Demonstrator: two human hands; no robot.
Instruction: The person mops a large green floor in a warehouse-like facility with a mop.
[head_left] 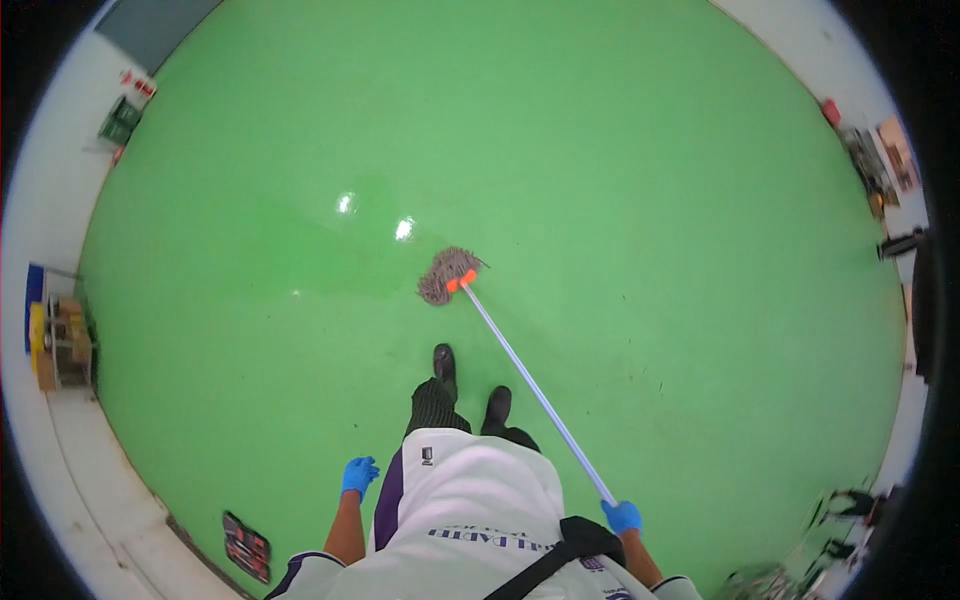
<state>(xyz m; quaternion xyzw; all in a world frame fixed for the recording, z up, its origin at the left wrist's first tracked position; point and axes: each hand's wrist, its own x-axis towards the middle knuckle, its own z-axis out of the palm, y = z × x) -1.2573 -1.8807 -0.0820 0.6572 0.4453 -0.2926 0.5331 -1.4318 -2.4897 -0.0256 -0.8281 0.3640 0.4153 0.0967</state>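
Observation:
In the head view my right hand point(622, 517), in a blue glove, is closed around the upper end of a mop's pale handle point(538, 393). The handle slants away to the left, down to an orange clamp point(461, 281). Grey-brown mop strands point(441, 276) lie spread on the green floor point(560, 190), a little beyond my shoes. My left hand point(360, 475), also gloved in blue, hangs beside my body with nothing in it. Its fingers are loosely bent and slightly apart.
Shiny, darker wet patches point(330, 240) mark the floor left of the mop. An opened tool case point(246, 547) lies at lower left. Boxes on a rack point(65, 340) line the left wall; equipment point(870, 170) stands along the right. My dark shoes point(497, 408) are behind the mop.

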